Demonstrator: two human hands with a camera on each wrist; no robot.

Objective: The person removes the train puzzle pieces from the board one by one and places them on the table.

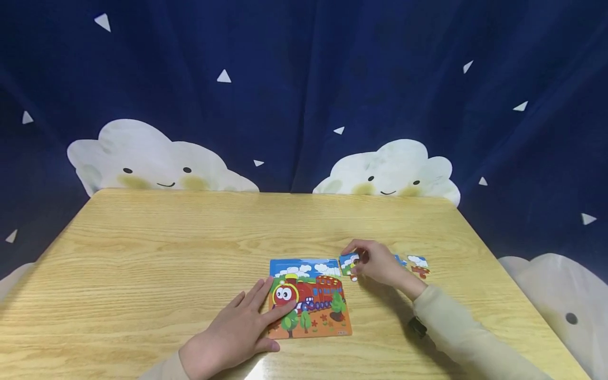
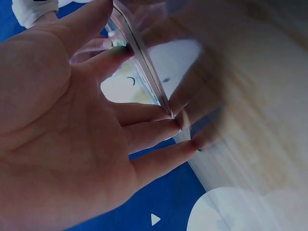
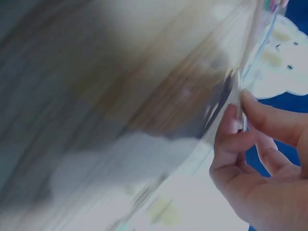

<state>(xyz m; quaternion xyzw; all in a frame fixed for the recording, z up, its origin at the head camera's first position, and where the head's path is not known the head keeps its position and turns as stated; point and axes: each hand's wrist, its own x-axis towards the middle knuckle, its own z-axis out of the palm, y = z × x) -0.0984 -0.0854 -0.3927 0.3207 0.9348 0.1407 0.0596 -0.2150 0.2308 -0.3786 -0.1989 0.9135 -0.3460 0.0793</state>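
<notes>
A jigsaw puzzle board with a red cartoon train lies on the wooden table. My left hand rests along its left side, fingers spread, one finger lying over the picture. In the left wrist view those straight fingers reach the edge of the board. My right hand pinches a blue, white and green puzzle piece beside the board's upper right corner. Seen from the right wrist, the thin piece stands edge-on between thumb and fingers.
Loose puzzle pieces lie to the right, past my right hand, which partly covers one of them. The table reaches back to a dark blue curtain with white clouds and triangles. A small black object shows under my right sleeve.
</notes>
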